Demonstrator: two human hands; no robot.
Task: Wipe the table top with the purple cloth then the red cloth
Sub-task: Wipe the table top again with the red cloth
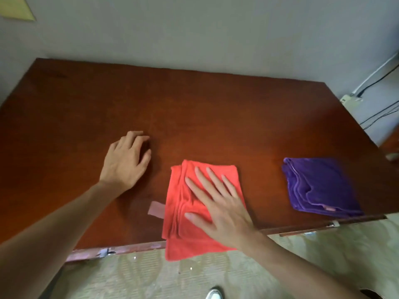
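The red cloth is folded into a rough rectangle, long axis running from the table's near edge toward the far edge, leaning a bit left at the near end, and its near end hangs over that near edge. It looks like soft microfibre, with stacked fold layers showing along its left side. The right hand lies flat on top of it, palm down, fingers spread wide and pointing toward the far left, gripping nothing, just pressing on the fabric. The purple cloth sits well apart near the table's near right corner, also folded, same fuzzy look, layered edges showing on its left side, long axis angled toward the near right. The left hand rests palm down on bare wood left of the red one, fingers loosely curled, holding nothing. The table is glossy reddish-brown wood, worn and chipped along the near edge, with a pale tape-like patch just beside the red cloth's left side.
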